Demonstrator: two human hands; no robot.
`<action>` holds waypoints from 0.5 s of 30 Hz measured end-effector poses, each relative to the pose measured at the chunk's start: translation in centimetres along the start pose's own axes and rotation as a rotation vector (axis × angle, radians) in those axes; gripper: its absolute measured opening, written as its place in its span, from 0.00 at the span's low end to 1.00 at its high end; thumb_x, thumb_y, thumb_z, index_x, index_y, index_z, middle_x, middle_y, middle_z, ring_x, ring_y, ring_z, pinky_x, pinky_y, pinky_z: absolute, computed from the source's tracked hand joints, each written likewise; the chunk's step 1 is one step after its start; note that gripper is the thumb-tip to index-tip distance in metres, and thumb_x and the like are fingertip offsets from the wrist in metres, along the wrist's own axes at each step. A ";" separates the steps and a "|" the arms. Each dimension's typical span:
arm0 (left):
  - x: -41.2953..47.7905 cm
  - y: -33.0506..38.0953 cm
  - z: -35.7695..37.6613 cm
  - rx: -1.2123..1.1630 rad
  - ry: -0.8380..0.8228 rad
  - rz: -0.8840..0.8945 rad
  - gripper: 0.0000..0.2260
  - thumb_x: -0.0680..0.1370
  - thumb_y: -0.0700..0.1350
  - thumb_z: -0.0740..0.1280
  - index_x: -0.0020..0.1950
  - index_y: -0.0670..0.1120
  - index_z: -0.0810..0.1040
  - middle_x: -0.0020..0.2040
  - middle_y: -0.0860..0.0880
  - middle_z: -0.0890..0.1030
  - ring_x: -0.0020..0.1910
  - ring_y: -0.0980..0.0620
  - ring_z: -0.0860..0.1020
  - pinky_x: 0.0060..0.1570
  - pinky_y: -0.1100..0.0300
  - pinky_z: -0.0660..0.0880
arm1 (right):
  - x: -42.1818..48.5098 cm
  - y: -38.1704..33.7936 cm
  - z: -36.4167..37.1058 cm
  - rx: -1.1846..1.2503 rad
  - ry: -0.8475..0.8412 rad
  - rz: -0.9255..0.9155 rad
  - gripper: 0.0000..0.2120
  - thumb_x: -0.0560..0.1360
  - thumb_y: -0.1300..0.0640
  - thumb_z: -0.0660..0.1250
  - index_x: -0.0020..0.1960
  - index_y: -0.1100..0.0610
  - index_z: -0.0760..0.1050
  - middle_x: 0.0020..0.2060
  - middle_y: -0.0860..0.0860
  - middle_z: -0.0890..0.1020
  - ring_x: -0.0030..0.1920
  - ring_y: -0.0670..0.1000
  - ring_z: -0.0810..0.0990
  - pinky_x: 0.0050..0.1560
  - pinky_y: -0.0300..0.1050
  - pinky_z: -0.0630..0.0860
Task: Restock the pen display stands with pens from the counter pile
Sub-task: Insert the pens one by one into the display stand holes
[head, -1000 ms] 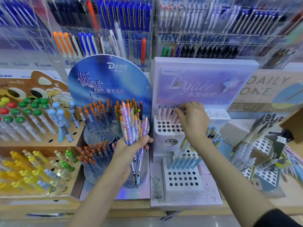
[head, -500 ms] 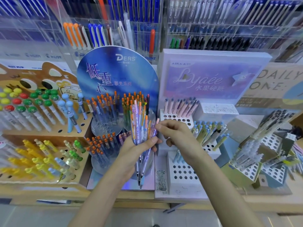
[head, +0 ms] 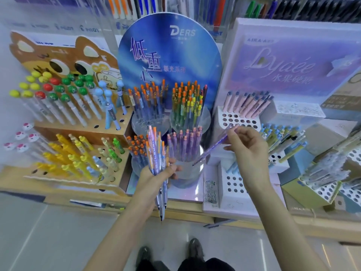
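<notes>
Centre-right of frame, your right grip [head: 248, 151] pinches one purple pen [head: 213, 147] near its top; left grip [head: 156, 175] clutches the bundle [head: 156, 151]. Tip down, slot it straight into the clear holder [head: 188, 178] w/ matching purples.

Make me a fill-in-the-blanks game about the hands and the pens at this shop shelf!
1. The left hand grips a bundle of pens whose caps are mostly ____.
2. The right hand pinches just ____ translucent purple pen.
3. The rounded blue sign reads ____ in white letters.
4. The pale pink pens stand in a white block full of round ____.

Missing words: orange; one; DERS; holes.
</notes>
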State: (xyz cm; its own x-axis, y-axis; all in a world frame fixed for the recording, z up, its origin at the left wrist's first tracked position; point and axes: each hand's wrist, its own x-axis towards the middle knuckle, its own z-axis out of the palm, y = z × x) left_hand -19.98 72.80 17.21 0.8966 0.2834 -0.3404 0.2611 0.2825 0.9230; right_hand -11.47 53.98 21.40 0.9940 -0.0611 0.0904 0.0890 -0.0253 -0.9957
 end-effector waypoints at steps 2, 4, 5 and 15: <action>-0.2 -0.3 -1.4 -0.021 0.024 0.008 0.05 0.75 0.37 0.68 0.47 0.45 0.80 0.39 0.46 0.85 0.31 0.54 0.78 0.30 0.63 0.75 | -0.5 1.3 0.5 -0.169 -0.011 -0.039 0.01 0.77 0.59 0.66 0.47 0.57 0.75 0.38 0.48 0.80 0.39 0.45 0.81 0.43 0.39 0.77; -0.3 -0.3 -2.3 -0.031 0.031 0.026 0.06 0.75 0.36 0.68 0.45 0.46 0.80 0.37 0.46 0.85 0.29 0.55 0.77 0.28 0.64 0.74 | -1.1 2.6 1.1 -0.302 -0.024 -0.089 0.03 0.77 0.60 0.66 0.50 0.57 0.73 0.40 0.44 0.80 0.40 0.41 0.80 0.45 0.36 0.75; -0.3 -0.2 -2.6 -0.033 0.026 0.033 0.06 0.75 0.35 0.68 0.44 0.46 0.80 0.37 0.46 0.84 0.28 0.56 0.76 0.28 0.64 0.74 | -1.5 3.1 1.4 -0.331 -0.020 -0.113 0.04 0.77 0.60 0.66 0.51 0.56 0.72 0.41 0.41 0.79 0.40 0.38 0.80 0.44 0.32 0.74; 0.2 0.1 -4.0 -0.005 -0.035 0.039 0.04 0.75 0.37 0.68 0.47 0.45 0.78 0.36 0.48 0.83 0.27 0.57 0.72 0.29 0.65 0.72 | -3.7 4.4 3.8 -0.357 -0.002 -0.269 0.08 0.77 0.62 0.65 0.53 0.52 0.71 0.43 0.36 0.79 0.45 0.35 0.79 0.45 0.26 0.71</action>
State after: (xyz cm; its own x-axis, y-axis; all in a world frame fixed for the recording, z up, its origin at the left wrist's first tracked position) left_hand -21.16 76.52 16.48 0.9180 0.2622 -0.2975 0.2238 0.2767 0.9345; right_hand -14.52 57.87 16.58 0.9386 -0.0037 0.3449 0.3172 -0.3830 -0.8676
